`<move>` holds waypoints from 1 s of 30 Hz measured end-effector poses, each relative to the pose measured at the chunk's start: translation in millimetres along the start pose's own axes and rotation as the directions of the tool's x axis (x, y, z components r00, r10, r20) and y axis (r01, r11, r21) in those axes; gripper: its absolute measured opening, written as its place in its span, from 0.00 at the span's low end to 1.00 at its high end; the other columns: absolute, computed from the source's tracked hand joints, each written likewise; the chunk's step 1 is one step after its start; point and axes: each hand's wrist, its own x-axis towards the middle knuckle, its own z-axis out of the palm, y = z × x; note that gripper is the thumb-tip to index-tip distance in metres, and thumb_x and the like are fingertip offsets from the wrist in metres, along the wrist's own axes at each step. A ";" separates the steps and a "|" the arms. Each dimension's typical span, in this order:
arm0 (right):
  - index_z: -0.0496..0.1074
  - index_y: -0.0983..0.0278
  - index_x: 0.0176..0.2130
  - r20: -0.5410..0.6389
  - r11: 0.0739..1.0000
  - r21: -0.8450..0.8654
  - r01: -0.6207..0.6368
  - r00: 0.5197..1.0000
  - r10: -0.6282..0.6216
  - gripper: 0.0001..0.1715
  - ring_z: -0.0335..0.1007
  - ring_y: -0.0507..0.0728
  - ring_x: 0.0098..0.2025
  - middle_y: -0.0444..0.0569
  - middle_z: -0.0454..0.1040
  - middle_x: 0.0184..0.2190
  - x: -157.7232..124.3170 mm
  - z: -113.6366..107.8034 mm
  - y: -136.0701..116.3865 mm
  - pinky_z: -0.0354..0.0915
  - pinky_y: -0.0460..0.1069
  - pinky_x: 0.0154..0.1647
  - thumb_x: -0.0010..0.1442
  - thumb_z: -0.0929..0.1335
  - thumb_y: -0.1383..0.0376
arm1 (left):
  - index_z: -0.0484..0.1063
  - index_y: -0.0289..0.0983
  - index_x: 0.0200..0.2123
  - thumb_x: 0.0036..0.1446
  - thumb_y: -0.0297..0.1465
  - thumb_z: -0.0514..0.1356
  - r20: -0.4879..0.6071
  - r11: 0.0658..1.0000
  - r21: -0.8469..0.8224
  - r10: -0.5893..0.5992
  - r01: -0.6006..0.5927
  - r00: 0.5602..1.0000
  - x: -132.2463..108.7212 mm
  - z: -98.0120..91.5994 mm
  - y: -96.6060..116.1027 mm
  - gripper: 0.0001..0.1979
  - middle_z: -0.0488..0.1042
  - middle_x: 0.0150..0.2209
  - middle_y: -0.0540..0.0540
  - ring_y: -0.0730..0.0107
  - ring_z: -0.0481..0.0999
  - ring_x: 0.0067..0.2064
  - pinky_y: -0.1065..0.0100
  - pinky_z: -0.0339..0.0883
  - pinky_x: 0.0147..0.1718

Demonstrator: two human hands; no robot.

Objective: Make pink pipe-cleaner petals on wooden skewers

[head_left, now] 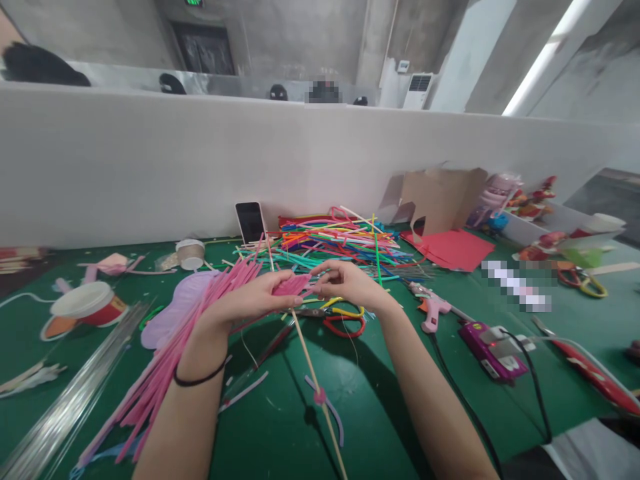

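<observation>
My left hand (pixel 253 300) is closed around a small pink folded piece (pixel 291 285), with a black band on its wrist. My right hand (pixel 350 283) pinches the same pink piece from the right, fingertips meeting the left hand's. Both hands hover above the green table (pixel 280 427). A thin wooden stick (pixel 315 380) runs from under the hands toward me, with a small pink shape on it. A long bundle of pink straws (pixel 165 363) lies under my left forearm. Scissors with yellow and red handles (pixel 340 319) lie just below my right hand.
A heap of coloured straws (pixel 335 240) and a phone (pixel 251 222) lean by the white partition. A pink glue gun (pixel 433 308), purple power strip (pixel 493 350), red paper (pixel 453 248), cardboard (pixel 443 197), paper cups (pixel 87 303) and clear rods (pixel 65 407) surround the hands.
</observation>
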 end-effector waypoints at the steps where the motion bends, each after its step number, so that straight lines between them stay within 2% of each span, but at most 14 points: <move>1: 0.72 0.63 0.45 -0.003 1.000 0.010 0.004 1.000 -0.004 0.18 0.75 0.53 0.33 0.45 0.78 0.31 -0.7 0.0 -0.9 0.70 0.47 0.36 0.54 0.72 0.63 | 0.77 0.42 0.36 0.44 0.41 0.68 -0.022 1.000 -0.003 0.004 -0.004 1.000 0.0 0.5 -0.1 0.15 0.78 0.36 0.49 0.55 0.76 0.40 0.68 0.66 0.36; 3: 0.71 0.62 0.47 0.015 0.998 0.054 0.025 1.000 -0.026 0.21 0.76 0.54 0.37 0.45 0.78 0.33 -2.0 -0.2 -2.6 0.70 0.49 0.40 0.52 0.74 0.64 | 0.78 0.42 0.36 0.42 0.41 0.69 -0.048 1.000 -0.009 0.005 -0.006 0.999 0.2 1.3 -0.7 0.16 0.79 0.36 0.48 0.55 0.76 0.40 0.68 0.66 0.36; 6: 0.69 0.61 0.49 0.057 0.987 0.153 0.056 0.996 -0.065 0.27 0.76 0.55 0.42 0.47 0.79 0.39 -2.7 -1.1 -3.8 0.70 0.51 0.46 0.50 0.75 0.66 | 0.77 0.41 0.37 0.44 0.42 0.67 -0.024 1.000 -0.001 -0.009 0.009 1.000 0.5 1.2 -1.4 0.17 0.78 0.37 0.48 0.56 0.76 0.40 0.68 0.66 0.36; 10: 0.71 0.63 0.47 -0.015 0.977 0.215 0.009 1.000 -0.006 0.25 0.77 0.56 0.41 0.48 0.80 0.37 -0.7 -2.6 -2.2 0.71 0.50 0.45 0.49 0.76 0.63 | 0.74 0.38 0.40 0.51 0.45 0.61 0.074 0.998 0.061 -0.040 0.035 0.996 0.6 -0.7 1.1 0.19 0.76 0.38 0.47 0.60 0.74 0.38 0.68 0.65 0.35; 13: 0.75 0.65 0.37 0.004 0.978 0.187 -0.088 0.996 0.089 0.18 0.78 0.56 0.36 0.49 0.80 0.32 -0.2 -3.0 -2.1 0.72 0.50 0.40 0.50 0.75 0.57 | 0.71 0.36 0.42 0.54 0.47 0.58 0.165 0.992 0.122 -0.058 0.038 0.985 0.7 -1.2 4.5 0.21 0.74 0.39 0.46 0.62 0.73 0.39 0.68 0.64 0.35; 15: 0.76 0.66 0.33 0.038 0.980 0.159 -0.122 0.992 0.118 0.18 0.77 0.56 0.33 0.49 0.79 0.30 -1.3 -2.5 -4.0 0.73 0.50 0.37 0.52 0.73 0.53 | 0.70 0.36 0.43 0.55 0.48 0.56 0.190 0.990 0.137 -0.053 0.027 0.980 0.6 -0.8 5.8 0.22 0.74 0.39 0.46 0.62 0.72 0.40 0.68 0.64 0.36; 23: 0.77 0.65 0.33 -0.026 0.991 0.113 -0.065 0.997 0.069 0.19 0.76 0.54 0.32 0.48 0.79 0.29 -4.7 2.7 -12.4 0.71 0.49 0.38 0.55 0.70 0.51 | 0.71 0.38 0.42 0.54 0.49 0.56 0.225 0.994 0.112 -0.043 0.018 0.973 2.3 0.9 0.9 0.23 0.74 0.35 0.48 0.64 0.72 0.37 0.69 0.62 0.33; 30: 0.77 0.66 0.32 -0.126 0.997 0.045 -0.065 0.990 0.070 0.14 0.76 0.53 0.31 0.47 0.79 0.27 -0.6 7.0 -13.2 0.71 0.47 0.36 0.57 0.70 0.57 | 0.68 0.37 0.38 0.55 0.48 0.56 0.227 0.993 0.092 -0.089 0.069 0.970 4.6 3.5 -4.0 0.20 0.68 0.31 0.51 0.69 0.67 0.33 0.70 0.59 0.30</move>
